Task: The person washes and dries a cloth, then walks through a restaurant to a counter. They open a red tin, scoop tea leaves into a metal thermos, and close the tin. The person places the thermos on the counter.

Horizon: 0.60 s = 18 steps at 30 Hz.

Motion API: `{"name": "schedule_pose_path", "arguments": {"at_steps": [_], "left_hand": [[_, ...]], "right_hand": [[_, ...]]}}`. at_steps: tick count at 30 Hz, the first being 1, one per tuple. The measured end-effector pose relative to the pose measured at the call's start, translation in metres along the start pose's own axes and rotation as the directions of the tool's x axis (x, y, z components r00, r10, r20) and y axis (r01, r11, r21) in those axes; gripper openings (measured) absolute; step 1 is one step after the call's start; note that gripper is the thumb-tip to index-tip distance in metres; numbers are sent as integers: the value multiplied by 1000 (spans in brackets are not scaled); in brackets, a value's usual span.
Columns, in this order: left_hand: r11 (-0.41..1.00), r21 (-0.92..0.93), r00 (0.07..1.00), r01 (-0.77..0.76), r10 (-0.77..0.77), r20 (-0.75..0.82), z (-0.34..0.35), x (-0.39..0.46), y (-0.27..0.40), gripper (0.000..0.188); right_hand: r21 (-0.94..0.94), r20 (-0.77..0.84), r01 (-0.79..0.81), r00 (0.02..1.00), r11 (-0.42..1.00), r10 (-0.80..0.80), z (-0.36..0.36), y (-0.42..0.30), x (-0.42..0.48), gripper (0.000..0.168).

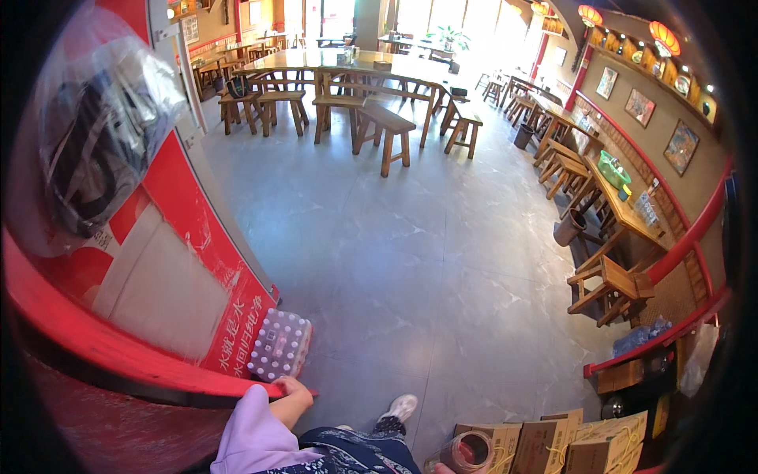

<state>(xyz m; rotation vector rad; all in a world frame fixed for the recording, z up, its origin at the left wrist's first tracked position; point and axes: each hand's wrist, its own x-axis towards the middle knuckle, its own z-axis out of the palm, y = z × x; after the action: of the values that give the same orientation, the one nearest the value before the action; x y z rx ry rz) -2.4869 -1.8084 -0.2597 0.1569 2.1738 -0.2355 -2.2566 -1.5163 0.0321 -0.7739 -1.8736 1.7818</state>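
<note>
My left hand (296,392) rests on the end of a red counter edge (195,376), its fingers bent over the rim. Just beyond it, a shrink-wrapped pack of bottles with pale caps (278,346) stands on the floor against a red cabinet. At the bottom edge, my right hand (445,469) shows only in part, its fingers around a clear jar (472,451) with something dark red inside. The jar is beside cardboard boxes (533,447) tied with yellow cord.
A long wooden table (343,62) with benches (388,121) is ahead. Along the right wall stand narrow tables, stools (616,284), a bin (569,227) and a green basket (613,170). A red rail (657,339) is at lower right; a red cabinet (177,160) rises on the left.
</note>
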Motion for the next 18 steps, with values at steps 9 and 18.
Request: {"name": "schedule_pose_path", "arguments": {"at_steps": [9,18], "left_hand": [[952,-293,994,87,-61,95,-51,35,98,60],[753,-651,995,-91,99,-25,-202,70,292,63]], "right_hand": [[10,-23,20,1000,1000,-19,-75,-15,176,92],[-41,-71,10,997,999,-13,-122,-41,373,91]]}}
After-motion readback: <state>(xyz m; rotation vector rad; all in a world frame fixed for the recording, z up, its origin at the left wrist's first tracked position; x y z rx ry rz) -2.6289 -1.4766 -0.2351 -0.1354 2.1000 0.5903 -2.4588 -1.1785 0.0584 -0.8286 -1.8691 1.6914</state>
